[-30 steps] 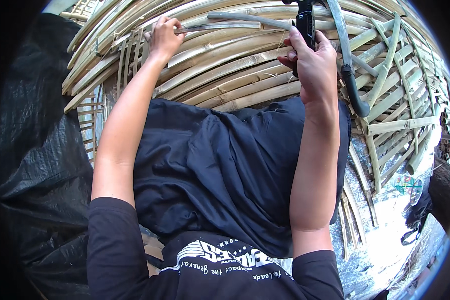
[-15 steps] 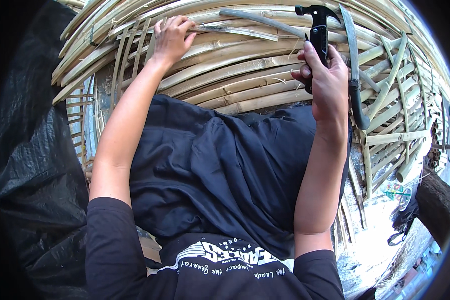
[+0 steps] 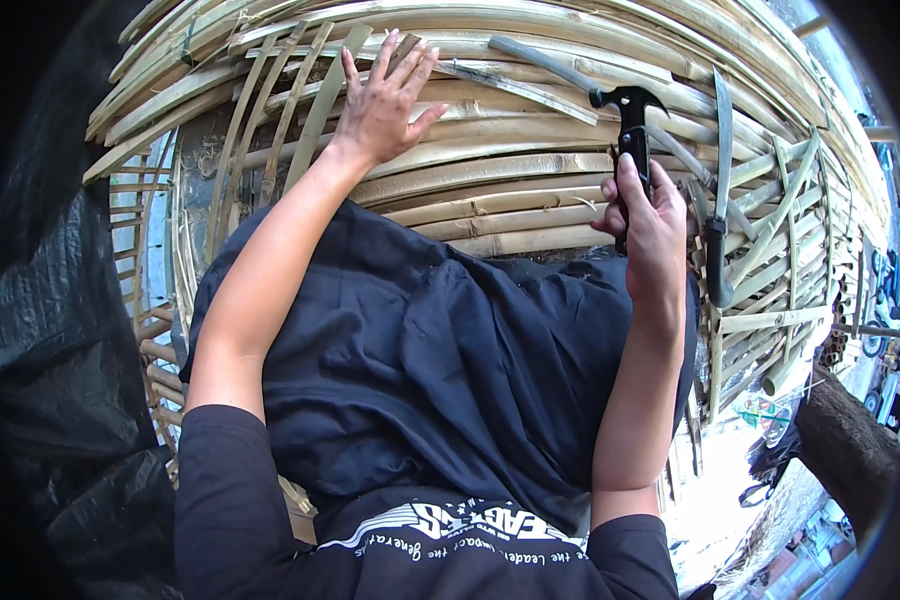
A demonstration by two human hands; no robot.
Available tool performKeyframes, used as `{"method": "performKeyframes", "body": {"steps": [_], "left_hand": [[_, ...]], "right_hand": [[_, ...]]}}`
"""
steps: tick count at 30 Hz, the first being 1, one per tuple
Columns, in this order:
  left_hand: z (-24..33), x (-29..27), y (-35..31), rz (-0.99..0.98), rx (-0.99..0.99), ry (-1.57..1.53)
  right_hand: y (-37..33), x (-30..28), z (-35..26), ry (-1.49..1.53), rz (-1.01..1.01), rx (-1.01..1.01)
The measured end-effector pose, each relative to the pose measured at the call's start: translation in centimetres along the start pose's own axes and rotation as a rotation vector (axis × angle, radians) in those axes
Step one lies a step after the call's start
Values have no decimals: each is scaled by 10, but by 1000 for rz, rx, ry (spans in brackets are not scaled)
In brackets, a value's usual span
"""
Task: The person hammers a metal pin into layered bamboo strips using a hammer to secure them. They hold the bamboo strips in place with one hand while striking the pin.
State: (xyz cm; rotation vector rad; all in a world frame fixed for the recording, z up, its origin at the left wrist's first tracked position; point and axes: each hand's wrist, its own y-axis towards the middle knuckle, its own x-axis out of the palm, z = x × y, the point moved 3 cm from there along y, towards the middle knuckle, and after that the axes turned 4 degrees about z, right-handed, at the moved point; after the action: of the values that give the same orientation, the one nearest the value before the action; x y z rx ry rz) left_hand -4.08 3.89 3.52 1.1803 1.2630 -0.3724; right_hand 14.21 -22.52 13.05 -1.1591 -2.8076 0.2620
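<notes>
My right hand (image 3: 650, 210) is closed round the handle of a black claw hammer (image 3: 631, 125), held upright with its head pointing away from me. My left hand (image 3: 385, 112) lies spread, fingers apart, over the bamboo strips (image 3: 490, 165). Beneath its fingers are the ends of a few crosswise bamboo slats (image 3: 316, 115); whether it presses on one I cannot tell. A thin split bamboo piece (image 3: 525, 90) runs rightward from beside that hand. To the right of the hammer lies a long curved blade with a black handle (image 3: 716, 240).
A grey rod (image 3: 540, 62) rests across the bamboo behind the hammer. On the right stands a woven bamboo lattice (image 3: 780, 230), with a dark log (image 3: 850, 440) beyond it. Black plastic sheeting (image 3: 60, 350) hangs at the left. Dark cloth (image 3: 440, 340) covers my lap.
My left hand has gone from bent fingers to spread flat, and sits farther right. The hammer is lower in view, still in my right hand. The whole view has shifted slightly.
</notes>
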Motion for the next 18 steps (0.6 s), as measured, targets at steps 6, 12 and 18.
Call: {"method": "performKeyframes", "body": {"steps": [6, 12, 18], "left_hand": [[-5, 2, -4, -126, 19, 70], [-5, -3, -3, -141, 58, 26], [-8, 4, -7, -140, 42, 29]], "right_hand": [[0, 21, 22, -35, -63, 91], [6, 44, 45, -134, -200, 145], [27, 93, 21, -754, -182, -309]]}}
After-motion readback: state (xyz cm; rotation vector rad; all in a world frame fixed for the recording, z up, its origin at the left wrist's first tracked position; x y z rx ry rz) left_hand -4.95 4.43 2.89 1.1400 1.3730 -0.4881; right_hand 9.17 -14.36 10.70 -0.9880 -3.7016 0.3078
